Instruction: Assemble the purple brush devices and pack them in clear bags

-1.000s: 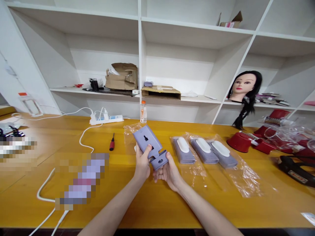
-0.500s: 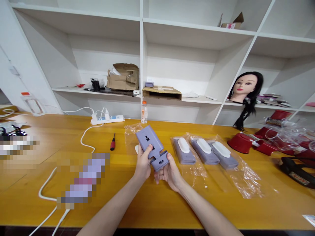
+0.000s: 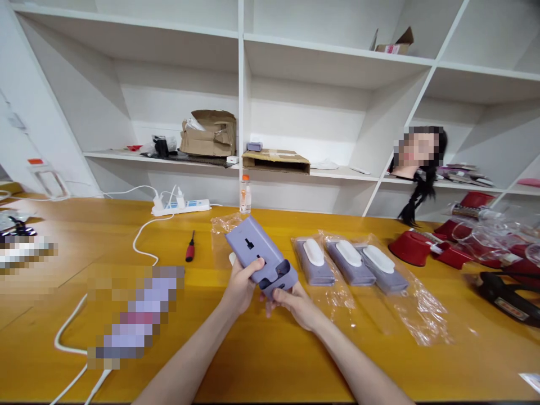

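Note:
A purple box-shaped plastic case [image 3: 253, 242], with dark cutouts in its upper face, is held tilted above the table. My left hand [image 3: 241, 286] is closed around its left side, thumb on the top face. At the case's lower right end, my right hand [image 3: 297, 304] grips a smaller purple end piece [image 3: 288, 278], its thumb on the front. Dark openings show between the end piece and the case; I cannot tell whether the two are joined. Part of a white oval piece [image 3: 232, 258] shows beside the case, mostly hidden.
Several purple cases with white oval tops [image 3: 314, 253] lie in clear plastic bags to the right. A red-handled screwdriver [image 3: 190, 247], power strip [image 3: 181, 207] and blurred-out device [image 3: 141, 315] with white cables are left. Red parts [image 3: 410, 247] and a black strap [image 3: 506, 298] lie far right.
The end piece has turned against the case, so dark openings now show at their seam. My right thumb has moved down onto its front. The case has shifted slightly left.

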`<state>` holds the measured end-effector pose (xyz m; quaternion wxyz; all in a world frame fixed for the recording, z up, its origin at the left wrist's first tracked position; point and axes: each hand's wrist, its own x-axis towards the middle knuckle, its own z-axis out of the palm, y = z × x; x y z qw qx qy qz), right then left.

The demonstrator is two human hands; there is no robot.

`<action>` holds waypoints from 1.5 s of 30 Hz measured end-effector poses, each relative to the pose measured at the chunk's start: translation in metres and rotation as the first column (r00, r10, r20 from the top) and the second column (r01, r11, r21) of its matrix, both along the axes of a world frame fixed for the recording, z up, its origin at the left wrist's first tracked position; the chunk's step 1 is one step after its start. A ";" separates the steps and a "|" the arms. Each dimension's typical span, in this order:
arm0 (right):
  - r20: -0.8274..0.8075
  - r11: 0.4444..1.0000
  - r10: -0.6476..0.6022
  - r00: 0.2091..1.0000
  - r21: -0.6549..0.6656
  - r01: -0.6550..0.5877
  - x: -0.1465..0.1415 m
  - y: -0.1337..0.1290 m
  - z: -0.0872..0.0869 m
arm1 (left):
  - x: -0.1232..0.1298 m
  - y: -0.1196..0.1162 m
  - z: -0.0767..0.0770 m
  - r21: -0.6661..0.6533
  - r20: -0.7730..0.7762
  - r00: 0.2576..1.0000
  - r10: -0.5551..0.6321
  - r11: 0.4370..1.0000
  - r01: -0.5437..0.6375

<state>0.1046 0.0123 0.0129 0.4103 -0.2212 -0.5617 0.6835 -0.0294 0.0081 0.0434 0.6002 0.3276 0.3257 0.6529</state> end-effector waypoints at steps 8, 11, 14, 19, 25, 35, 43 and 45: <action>0.045 0.986 -0.023 0.999 0.166 0.015 0.000 0.000 0.003 | -0.001 -0.001 0.001 0.059 -0.032 0.998 -0.045 0.997 0.047; 0.035 0.987 -0.019 0.999 0.162 0.013 0.001 -0.001 0.004 | 0.000 -0.002 0.001 0.061 -0.028 0.999 -0.042 0.997 0.043; 0.022 0.988 -0.012 1.000 0.153 0.008 0.001 -0.002 0.003 | 0.001 -0.002 0.002 0.043 -0.022 0.999 -0.036 0.998 0.036; 0.022 0.987 -0.029 0.999 0.159 0.025 -0.002 -0.004 0.002 | 0.002 -0.005 0.002 0.002 -0.011 0.999 -0.036 0.999 0.036; 0.064 0.988 -0.044 0.997 0.149 0.035 -0.001 -0.005 0.000 | 0.006 -0.007 -0.001 0.059 -0.039 0.999 0.034 0.998 -0.031; 0.115 0.993 -0.106 0.988 0.069 0.099 -0.008 -0.004 -0.002 | 0.012 -0.009 -0.001 0.042 -0.119 0.991 0.054 0.998 -0.049; 0.129 0.995 -0.101 0.987 0.015 0.100 -0.011 -0.009 -0.005 | 0.019 -0.013 -0.005 0.001 -0.130 0.984 0.120 0.993 -0.121; 0.144 0.995 -0.101 0.984 0.002 0.102 -0.009 -0.010 -0.005 | 0.018 -0.014 -0.005 0.009 -0.138 0.986 0.090 0.996 -0.090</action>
